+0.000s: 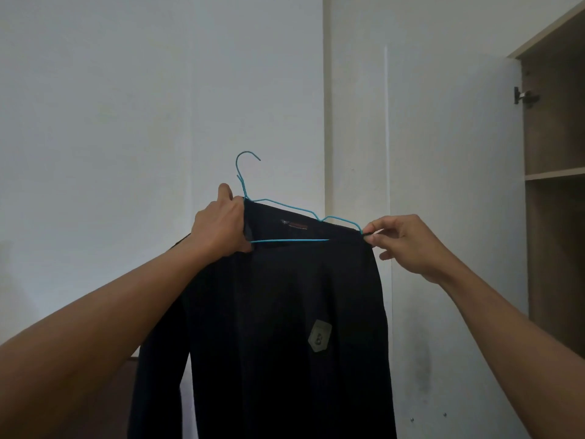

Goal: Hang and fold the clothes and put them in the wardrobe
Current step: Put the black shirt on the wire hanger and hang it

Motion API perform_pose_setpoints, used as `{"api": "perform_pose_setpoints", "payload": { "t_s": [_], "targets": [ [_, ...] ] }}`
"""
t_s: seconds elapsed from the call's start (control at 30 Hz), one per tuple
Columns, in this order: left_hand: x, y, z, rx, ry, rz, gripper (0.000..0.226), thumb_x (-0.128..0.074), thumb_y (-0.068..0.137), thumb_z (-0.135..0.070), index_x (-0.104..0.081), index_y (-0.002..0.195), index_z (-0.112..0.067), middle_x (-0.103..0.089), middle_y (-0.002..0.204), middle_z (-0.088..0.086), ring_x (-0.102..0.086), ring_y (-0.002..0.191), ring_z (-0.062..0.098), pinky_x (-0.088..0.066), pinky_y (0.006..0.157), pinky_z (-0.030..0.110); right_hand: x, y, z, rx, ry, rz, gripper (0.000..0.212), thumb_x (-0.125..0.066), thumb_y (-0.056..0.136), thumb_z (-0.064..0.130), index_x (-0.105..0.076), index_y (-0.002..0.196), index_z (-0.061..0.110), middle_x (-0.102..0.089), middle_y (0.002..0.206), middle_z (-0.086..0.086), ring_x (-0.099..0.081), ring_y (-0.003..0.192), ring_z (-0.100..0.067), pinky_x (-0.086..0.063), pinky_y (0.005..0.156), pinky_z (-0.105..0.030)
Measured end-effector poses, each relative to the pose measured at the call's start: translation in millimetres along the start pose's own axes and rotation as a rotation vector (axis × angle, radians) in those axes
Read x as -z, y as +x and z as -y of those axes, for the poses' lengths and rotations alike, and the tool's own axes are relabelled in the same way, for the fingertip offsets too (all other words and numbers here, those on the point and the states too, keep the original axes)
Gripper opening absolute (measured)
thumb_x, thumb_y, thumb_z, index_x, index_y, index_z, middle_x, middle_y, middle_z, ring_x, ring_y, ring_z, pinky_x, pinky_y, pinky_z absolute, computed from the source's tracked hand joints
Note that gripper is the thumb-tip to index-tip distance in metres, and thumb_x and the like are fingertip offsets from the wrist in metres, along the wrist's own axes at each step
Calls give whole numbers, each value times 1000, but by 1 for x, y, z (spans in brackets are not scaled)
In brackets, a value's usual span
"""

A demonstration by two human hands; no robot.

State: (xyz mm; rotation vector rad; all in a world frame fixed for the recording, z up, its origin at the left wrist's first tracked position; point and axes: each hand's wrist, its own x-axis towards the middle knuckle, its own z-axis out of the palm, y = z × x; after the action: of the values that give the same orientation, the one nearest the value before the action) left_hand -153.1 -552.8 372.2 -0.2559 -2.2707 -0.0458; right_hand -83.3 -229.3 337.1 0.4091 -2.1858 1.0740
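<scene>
Most of the view is bare white wall. The wardrobe stands open at the far right, its pale door swung out toward the wall and a wooden shelf showing inside. No hanging rail is in sight.

Held up in front of the wall, in the air and resting on no surface, is the dark garment. It drapes straight down from a blue wire hanger and runs out of view at the bottom.

The left hand has its fingers curled round the garment's shoulder where it meets the hanger's neck. The right hand pinches the hanger's far tip and the cloth over it between thumb and fingers.

The hanger's long axis runs left to right between the two hands, dipping slightly toward the right. Its hook stands free above the left hand.

The wardrobe lies to the right, so the right hand is nearer it. The carry would probably go that way once the shoulder is seated.

A small grey patch marks the cloth lower down.
</scene>
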Motion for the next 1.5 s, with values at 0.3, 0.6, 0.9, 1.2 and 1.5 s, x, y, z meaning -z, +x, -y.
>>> {"api": "perform_pose_setpoints", "payload": {
  "t_s": [0.3, 0.6, 0.9, 1.2, 1.5],
  "targets": [
    [-1, 6, -14, -92, 121, -106, 61, -90, 62, -31, -50, 103, -9, -37, 115, 10, -52, 72, 28, -46, 54, 40, -13, 6, 0, 78, -675, 23, 23, -59, 92, 5, -74, 88, 22, -70, 96, -2, -67, 81, -22, -56, 74, -35],
    [0, 3, -3, -196, -242, -81, 95, -93, 47, -49, -52, 124, -11, -32, 129, 4, -59, 87, 27, -56, 79, 43, -16, 9, 0, 200, -897, 26, 25, -58, 90, -1, -74, 96, 17, -67, 99, 0, -65, 82, -22, -56, 71, -36],
    [9, 0, -1, -318, -116, -86, 95, -92, 50, -49, -52, 127, -11, -31, 131, 4, -50, 78, 24, -54, 79, 45, -28, 9, -3, 189, -932, 233, 28, -64, 82, -9, -70, 85, 19, -59, 100, 4, -62, 73, -13, -56, 68, -31],
    [10, -1, 7, -263, -340, 57, 87, -81, 55, -72, -57, 120, -18, -32, 128, -6, -53, 99, 16, -48, 91, 32, -26, 7, 10, 250, -977, 286, 32, -60, 89, 0, -76, 94, 27, -69, 97, 5, -67, 79, -13, -57, 73, -27],
    [0, -8, -28, -100, -676, -5, 29, -60, 98, -35, -76, 96, -10, -62, 99, -3, -57, 95, 13, -38, 83, 25, -53, 12, 43, 387, -655, 83, 21, -57, 96, 9, -73, 98, 23, -65, 99, 9, -62, 86, -11, -55, 82, -32]
  ]
}}
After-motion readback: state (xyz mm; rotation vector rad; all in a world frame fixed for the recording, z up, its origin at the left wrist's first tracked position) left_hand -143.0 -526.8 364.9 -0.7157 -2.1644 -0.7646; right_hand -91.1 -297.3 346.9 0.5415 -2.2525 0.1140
